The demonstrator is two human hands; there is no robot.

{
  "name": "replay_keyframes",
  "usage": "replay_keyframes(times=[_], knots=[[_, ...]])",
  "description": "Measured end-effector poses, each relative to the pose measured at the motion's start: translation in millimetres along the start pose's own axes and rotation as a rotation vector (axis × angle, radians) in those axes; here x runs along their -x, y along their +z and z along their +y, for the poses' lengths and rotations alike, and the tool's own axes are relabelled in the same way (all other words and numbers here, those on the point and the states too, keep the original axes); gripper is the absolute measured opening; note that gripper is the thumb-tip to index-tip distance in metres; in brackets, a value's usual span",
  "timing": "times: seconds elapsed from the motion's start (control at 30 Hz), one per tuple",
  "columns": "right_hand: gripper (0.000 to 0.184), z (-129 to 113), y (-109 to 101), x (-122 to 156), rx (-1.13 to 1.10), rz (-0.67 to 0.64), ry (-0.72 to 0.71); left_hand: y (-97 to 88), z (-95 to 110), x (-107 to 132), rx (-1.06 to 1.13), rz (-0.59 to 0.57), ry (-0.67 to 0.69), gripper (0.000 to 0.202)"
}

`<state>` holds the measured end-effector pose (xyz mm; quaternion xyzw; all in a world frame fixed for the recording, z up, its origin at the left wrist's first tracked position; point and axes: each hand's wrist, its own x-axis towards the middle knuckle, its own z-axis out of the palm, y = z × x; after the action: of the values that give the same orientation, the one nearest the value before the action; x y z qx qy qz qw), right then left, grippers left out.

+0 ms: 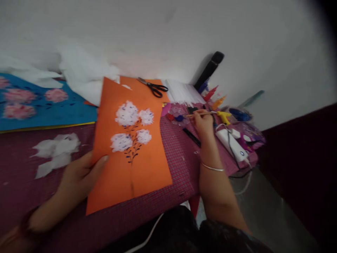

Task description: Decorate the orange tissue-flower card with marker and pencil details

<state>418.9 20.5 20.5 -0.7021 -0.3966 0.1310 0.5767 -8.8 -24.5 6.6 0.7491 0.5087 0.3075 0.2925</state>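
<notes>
My left hand (83,174) grips the left edge of an orange paper sheet (147,172), thumb on top, and the sheet is tilted up from the table. White tissue flowers (127,113) with blue specks sit on it above a painted stem with small dark leaves. My right hand (202,123) is closed round a thin paintbrush (193,115). The brush points left, its tip by a clear paint palette (177,114) holding red and blue paint; whether it touches the paint I cannot tell.
Black scissors (155,88) lie on another orange sheet behind. Tissue scraps (59,151) and a blue sheet with pink flowers (47,110) are at left. A black marker (192,136), paint tubes (218,102) and a white power strip (231,144) with cables lie at right.
</notes>
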Motion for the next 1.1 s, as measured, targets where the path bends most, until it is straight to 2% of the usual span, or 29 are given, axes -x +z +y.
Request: replay_keyframes(times=[0.07, 0.2, 0.3, 0.43, 0.7, 1.0, 1.1], knots=[[0.007, -18.4, 4.4, 12.8, -0.204, -0.009, -0.042, 1.6, 7.6, -1.4, 0.02, -0.007, 0.011, 0.03], [0.006, -62.7, 18.9, 62.3, -0.555, -0.324, -0.156, 2.7, 9.1, -3.2, 0.042, -0.038, 0.121, 0.028], [0.008, -83.7, 30.4, 105.5, -0.572, -0.511, -0.194, 1.8, 6.0, -1.4, -0.02, -0.038, 0.203, 0.026], [0.007, -90.2, 42.4, 138.1, -0.528, -0.623, -0.249, 1.2, 5.3, 1.0, -0.119, -0.009, 0.262, 0.026], [0.008, -96.4, 45.9, 145.3, -0.496, -0.656, -0.307, -0.9, 10.7, 1.2, -0.189, -0.031, 0.301, 0.022], [0.009, -87.7, 47.6, 148.5, -0.492, -0.733, -0.331, -1.3, 10.5, 0.4, -0.185, -0.047, 0.298, 0.022], [0.008, -88.6, 48.5, 148.7, -0.502, -0.722, -0.323, -1.7, 10.7, 0.9, -0.188, -0.043, 0.295, 0.022]])
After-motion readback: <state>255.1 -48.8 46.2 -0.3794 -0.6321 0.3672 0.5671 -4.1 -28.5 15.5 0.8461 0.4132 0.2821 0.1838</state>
